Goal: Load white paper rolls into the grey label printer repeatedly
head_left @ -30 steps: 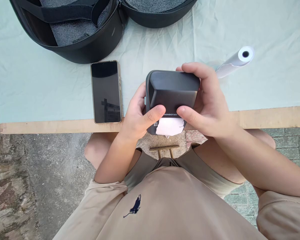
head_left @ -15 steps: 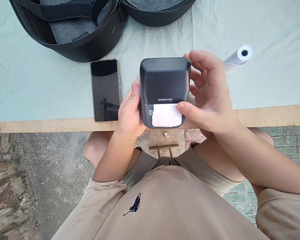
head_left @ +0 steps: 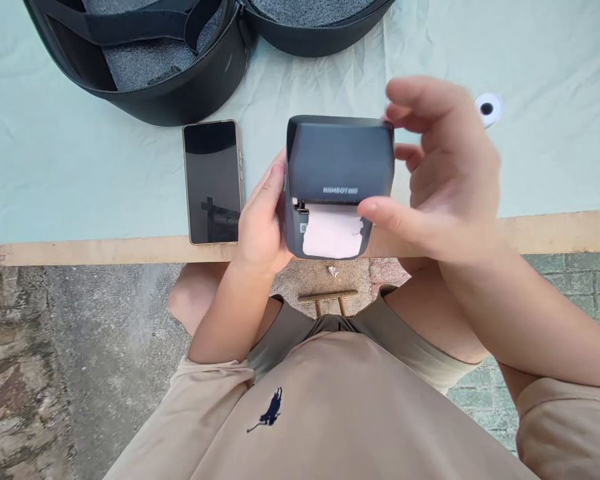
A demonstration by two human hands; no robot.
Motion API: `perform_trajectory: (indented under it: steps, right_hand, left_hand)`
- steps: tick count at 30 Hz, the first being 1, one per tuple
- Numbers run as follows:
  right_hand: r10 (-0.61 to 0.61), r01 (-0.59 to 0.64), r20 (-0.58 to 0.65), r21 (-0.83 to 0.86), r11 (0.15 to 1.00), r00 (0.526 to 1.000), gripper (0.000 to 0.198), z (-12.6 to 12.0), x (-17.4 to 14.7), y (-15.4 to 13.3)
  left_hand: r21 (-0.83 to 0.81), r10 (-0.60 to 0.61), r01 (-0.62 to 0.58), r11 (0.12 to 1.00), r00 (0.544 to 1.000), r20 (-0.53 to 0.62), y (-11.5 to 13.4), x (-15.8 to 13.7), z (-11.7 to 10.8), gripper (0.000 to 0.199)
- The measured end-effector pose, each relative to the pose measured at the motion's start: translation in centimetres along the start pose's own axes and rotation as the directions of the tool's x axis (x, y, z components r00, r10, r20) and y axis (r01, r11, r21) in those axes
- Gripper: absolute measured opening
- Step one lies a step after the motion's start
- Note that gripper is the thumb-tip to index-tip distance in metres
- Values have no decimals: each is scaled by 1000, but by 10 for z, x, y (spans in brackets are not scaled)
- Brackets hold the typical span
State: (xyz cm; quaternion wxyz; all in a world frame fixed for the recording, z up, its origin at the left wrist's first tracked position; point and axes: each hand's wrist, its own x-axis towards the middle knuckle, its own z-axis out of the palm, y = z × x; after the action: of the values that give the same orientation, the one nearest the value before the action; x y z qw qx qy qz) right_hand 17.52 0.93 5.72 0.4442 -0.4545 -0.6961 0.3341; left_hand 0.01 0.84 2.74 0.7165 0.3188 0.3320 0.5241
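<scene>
The left hand point(head_left: 263, 230) is gripping the printer point(head_left: 339, 175) over the worktop's point(head_left: 555, 160) front edge; the right hand point(head_left: 447, 167), fingers spreading apart, is steadying its cover point(head_left: 340, 150), which is now rising, unseating and exposing the paper's point(head_left: 333, 233) slot.

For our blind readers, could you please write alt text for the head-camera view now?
The left hand holds a dark NIIMBOT printer with white paper at its front, the right hand at its right side. A smartphone, open zippered case and white paper roll rest on a cloth-covered table.
</scene>
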Motion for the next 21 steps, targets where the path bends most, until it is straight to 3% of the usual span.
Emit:
perform_trajectory:
  steps: [2, 5, 8, 10, 12, 15, 21]
  right_hand:
    - [-32, 23, -142, -63, 998, 989, 46, -1, 6, -10]
    - [28, -60, -227, -132, 989, 973, 15, 0, 15, -27]
    - [93, -122, -256, -101, 987, 962, 13, 2, 20, -35]
    - [62, -80, -291, -51, 995, 955, 20, 2, 20, -32]
    - [-35, 4, -216, -145, 989, 976, 19, 2, 18, -25]
    - [-149, 159, 55, -418, 894, 987, 6, 1, 15, -16]
    - [46, 147, 233, -742, 654, 971, 20, 0, 13, -16]
  left_hand:
    - [-17, -17, 18, 1000, 998, 58, 0, 0, 0, 35]
    - [27, -8, 4, 1000, 992, 128, -1, -1, -2, 35]
    - [84, -5, -5, 996, 992, 122, -2, -2, -4, 31]
    - [93, 2, -12, 996, 995, 100, -1, -2, -4, 30]
    - [92, -3, -5, 996, 996, 84, -1, -2, -3, 30]
    - [90, -9, -1, 996, 994, 112, -3, -2, -5, 32]
    - [74, 5, -19, 997, 981, 192, -8, -2, -10, 39]
